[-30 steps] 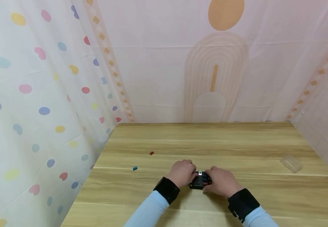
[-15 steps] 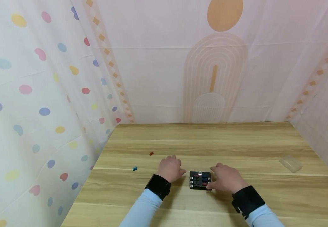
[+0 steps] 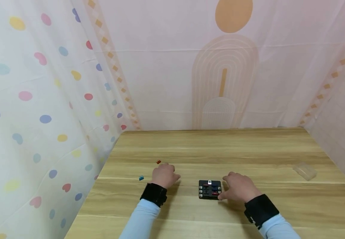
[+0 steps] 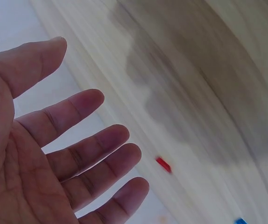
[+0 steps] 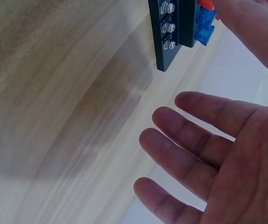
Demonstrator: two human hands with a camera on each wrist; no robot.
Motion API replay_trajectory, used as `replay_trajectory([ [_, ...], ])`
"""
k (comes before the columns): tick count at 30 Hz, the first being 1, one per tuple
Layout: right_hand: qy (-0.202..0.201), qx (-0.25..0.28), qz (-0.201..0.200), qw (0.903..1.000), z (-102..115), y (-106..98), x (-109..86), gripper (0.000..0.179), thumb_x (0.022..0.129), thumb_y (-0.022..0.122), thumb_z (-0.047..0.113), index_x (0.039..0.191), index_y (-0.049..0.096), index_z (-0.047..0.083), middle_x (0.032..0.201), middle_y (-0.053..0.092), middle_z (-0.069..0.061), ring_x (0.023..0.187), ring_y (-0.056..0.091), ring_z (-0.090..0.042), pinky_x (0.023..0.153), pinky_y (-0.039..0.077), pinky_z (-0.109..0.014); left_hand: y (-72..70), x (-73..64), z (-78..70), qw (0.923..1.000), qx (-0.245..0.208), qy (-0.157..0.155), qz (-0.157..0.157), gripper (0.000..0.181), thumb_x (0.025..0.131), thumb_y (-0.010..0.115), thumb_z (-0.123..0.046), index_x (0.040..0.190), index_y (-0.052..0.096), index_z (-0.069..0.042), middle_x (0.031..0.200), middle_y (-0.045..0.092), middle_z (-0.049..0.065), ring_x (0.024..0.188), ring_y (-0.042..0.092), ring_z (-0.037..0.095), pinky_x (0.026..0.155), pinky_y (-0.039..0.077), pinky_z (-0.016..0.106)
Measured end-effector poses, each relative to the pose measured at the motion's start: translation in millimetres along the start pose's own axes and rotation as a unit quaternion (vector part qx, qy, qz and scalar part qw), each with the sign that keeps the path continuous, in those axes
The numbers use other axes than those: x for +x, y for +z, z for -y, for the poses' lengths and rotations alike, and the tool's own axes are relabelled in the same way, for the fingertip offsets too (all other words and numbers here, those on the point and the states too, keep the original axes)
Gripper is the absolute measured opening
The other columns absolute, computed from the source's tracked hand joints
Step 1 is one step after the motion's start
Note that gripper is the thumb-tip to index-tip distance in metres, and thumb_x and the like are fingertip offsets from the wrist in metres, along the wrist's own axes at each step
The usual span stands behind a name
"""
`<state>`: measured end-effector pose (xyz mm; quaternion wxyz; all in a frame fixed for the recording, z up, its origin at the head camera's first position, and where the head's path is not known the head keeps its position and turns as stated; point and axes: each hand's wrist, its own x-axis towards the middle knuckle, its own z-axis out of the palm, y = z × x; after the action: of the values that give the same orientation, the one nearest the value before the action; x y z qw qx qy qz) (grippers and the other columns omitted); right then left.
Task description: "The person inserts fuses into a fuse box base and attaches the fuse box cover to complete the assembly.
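Note:
A black fuse block (image 3: 209, 190) with silver screw terminals and red and blue blade fuses in its slots lies flat on the table. My right hand (image 3: 240, 187) is beside its right edge, fingers spread and thumb at the near right corner. In the right wrist view the thumb overlaps a red fuse, and blue fuses (image 5: 205, 28) show next to it. My left hand (image 3: 164, 176) hovers over the wood to the left, holding nothing, fingers loosely extended. Close by it are a loose red fuse (image 4: 163, 164) and a loose blue fuse (image 4: 240, 221).
A clear plastic cover (image 3: 305, 171) lies at the right of the wooden table (image 3: 250, 146). Patterned curtains (image 3: 166, 83) hang behind the table's far edge and along its left side.
My left hand has let go of the fuse block and moved left toward the loose fuses. My right hand has loosened and drawn slightly right, staying beside the block, which is uncovered now.

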<state>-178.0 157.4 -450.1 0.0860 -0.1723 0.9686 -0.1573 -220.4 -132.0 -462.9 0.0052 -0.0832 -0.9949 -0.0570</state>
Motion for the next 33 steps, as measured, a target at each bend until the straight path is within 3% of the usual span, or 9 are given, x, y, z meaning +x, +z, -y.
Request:
replay_trajectory([
  [6,0.005,0.001,0.002,1.0,0,1,1.0,0.072,0.068,0.088,0.045,0.119,0.068,-0.002,0.109,0.065,-0.015,0.098,0.063,-0.033,0.082,0.051,-0.051,-3.7,1.1,21.2,0.9989,-0.017,-0.044,-0.003,0.035,0.087,0.074,-0.038,0.102,0.074,-0.007,0.098,0.069,0.01,0.086,0.064,0.028,0.067,0.054,0.046],
  [15,0.006,-0.003,0.004,1.0,-1,2,2.3,0.071,0.068,0.088,0.045,0.118,0.068,-0.002,0.108,0.065,-0.014,0.097,0.063,-0.033,0.082,0.051,-0.051,-4.1,-0.6,47.6,0.9951,-0.025,-0.094,-0.017,0.03,0.086,0.076,-0.035,0.09,0.072,-0.006,0.081,0.065,0.008,0.072,0.061,0.026,0.058,0.052,0.045],
  [27,0.005,-0.003,0.004,1.0,0,2,3.1,0.072,0.068,0.088,0.046,0.119,0.068,-0.001,0.108,0.065,-0.014,0.096,0.063,-0.032,0.081,0.052,-0.05,-8.0,-6.2,82.6,0.988,-0.008,-0.148,-0.041,0.027,0.086,0.074,-0.025,0.085,0.068,0.001,0.076,0.057,0.012,0.074,0.061,0.032,0.058,0.053,0.049],
  [33,0.004,-0.008,0.007,0.9999,0,2,2.8,0.07,0.069,0.087,0.047,0.116,0.069,-0.001,0.107,0.066,-0.013,0.094,0.063,-0.03,0.08,0.052,-0.05,-6.8,-10.2,95.5,0.9814,-0.012,-0.19,-0.025,0.024,0.088,0.069,-0.022,0.087,0.069,0.002,0.082,0.059,0.016,0.08,0.06,0.033,0.063,0.053,0.051],
])
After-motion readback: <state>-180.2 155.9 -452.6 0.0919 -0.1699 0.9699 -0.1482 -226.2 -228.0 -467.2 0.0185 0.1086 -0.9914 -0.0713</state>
